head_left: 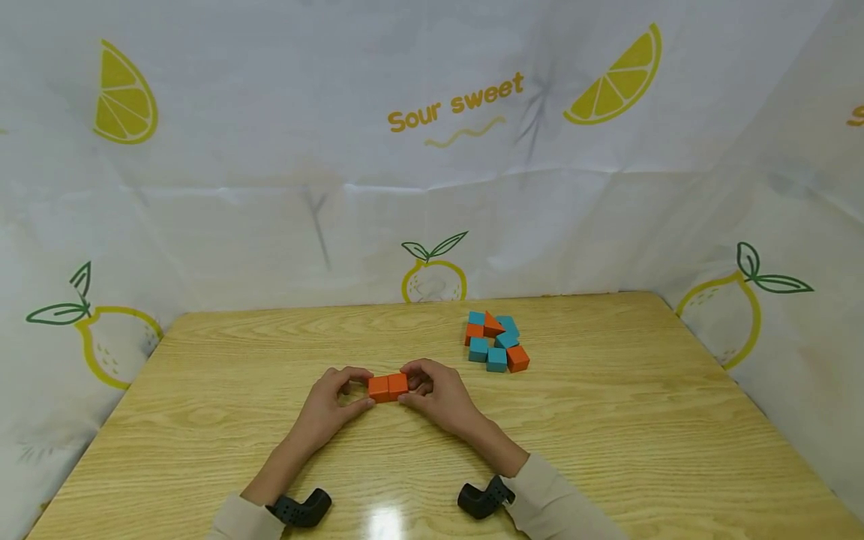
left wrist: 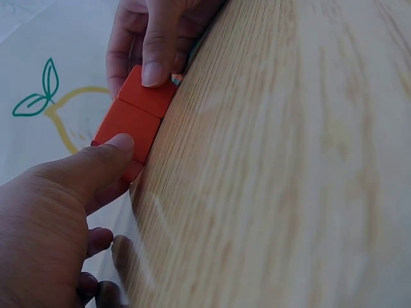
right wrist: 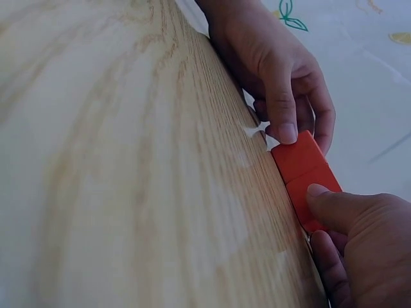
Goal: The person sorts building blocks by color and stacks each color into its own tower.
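Two orange cubes stand side by side on the wooden table, their faces touching. My left hand (head_left: 327,405) pinches the left orange cube (head_left: 379,388) between thumb and fingers. The right orange cube (head_left: 398,385) is pinched in the same way by my right hand (head_left: 442,396). In the left wrist view, the left thumb (left wrist: 119,146) presses on the near face of its cube. The right wrist view has the right thumb (right wrist: 334,204) against the other cube, with the seam between both cubes visible.
Beyond my right hand lies a group of blocks: several blue cubes (head_left: 496,359), orange cubes (head_left: 517,358) and an orange triangular block (head_left: 493,324). The wooden table (head_left: 607,420) reaches back to a white lemon-print cloth (head_left: 283,240).
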A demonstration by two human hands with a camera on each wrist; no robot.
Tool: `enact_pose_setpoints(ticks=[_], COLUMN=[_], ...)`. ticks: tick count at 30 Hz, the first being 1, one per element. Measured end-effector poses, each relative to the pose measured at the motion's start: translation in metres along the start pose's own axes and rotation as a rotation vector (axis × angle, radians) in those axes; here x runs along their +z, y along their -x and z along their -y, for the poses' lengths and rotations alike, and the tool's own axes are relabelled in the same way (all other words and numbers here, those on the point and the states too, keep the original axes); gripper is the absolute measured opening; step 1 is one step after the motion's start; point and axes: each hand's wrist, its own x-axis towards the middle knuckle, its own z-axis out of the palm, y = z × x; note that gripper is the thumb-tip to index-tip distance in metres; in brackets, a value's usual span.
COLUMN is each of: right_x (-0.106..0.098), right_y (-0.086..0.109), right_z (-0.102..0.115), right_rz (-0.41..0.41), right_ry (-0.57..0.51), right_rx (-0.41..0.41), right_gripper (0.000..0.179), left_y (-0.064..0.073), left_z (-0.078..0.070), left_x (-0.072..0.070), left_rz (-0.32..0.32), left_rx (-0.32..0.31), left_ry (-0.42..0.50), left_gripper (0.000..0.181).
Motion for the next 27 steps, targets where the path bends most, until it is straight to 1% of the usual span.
enact_pose_setpoints(ticks=[8, 18, 22, 27], right_x=[0.0, 0.0017, 0.0001, -0.0056], right_y=[-0.0001, 0.0031, 0.0042, 0.0084], right_z=[0.0001, 0.0004, 0.0022, 0.0034], right_rz=[0.001, 0.003, -0.012, -0.053], right_ry=[0.003, -0.008, -0.012, -0.063], right_rx=[0.005, 0.018, 0.015, 0.05], right_gripper=[0.035, 0.038, 0.041, 0.046], left_y=[-0.0001, 0.0027, 0.002, 0.0004], left_z=[0.0, 0.0015, 0.0024, 0.0022], left_x=[-0.0005, 0.0004, 0.0005, 0.0005], left_rz=[-0.003, 0.013, 0.011, 0.002], left_rx=[0.002, -0.018, -0.013, 0.007], left_ry=[0.003, 0.002, 0.003, -0.001], left_gripper=[0.038, 0.038, 0.039, 0.04])
